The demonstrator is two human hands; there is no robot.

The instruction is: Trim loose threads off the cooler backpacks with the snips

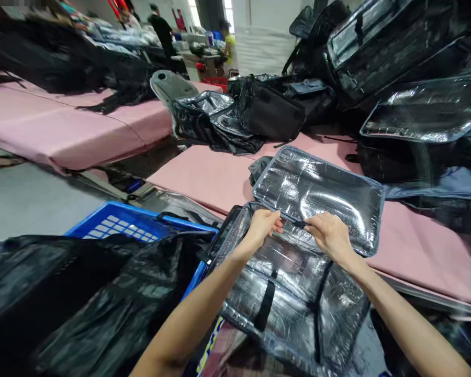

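While both hands grip it, the insulated bag [290,293] sits open right before the person, silver foil lining up, its lid [317,193] flipped back onto the pink table [220,178]. L hand [264,225] is closed on the bag's rear rim, thumb and fingers pinched together on the edge. R hand [329,235] is clamped on the same rim just beside it; the hands are near each other but apart. Two black straps [267,306] run down the lining inside the bag. Left of the bag, just beside it, stands a blue basket [118,220] w/ black plastic [82,293] heaped over it. Behind the bag lies a pile of bags [259,110] – black outside, foil inside. Below the bag's near-left corner a yellow-and-blue printed strip [210,340] shows – print too blurred to read.
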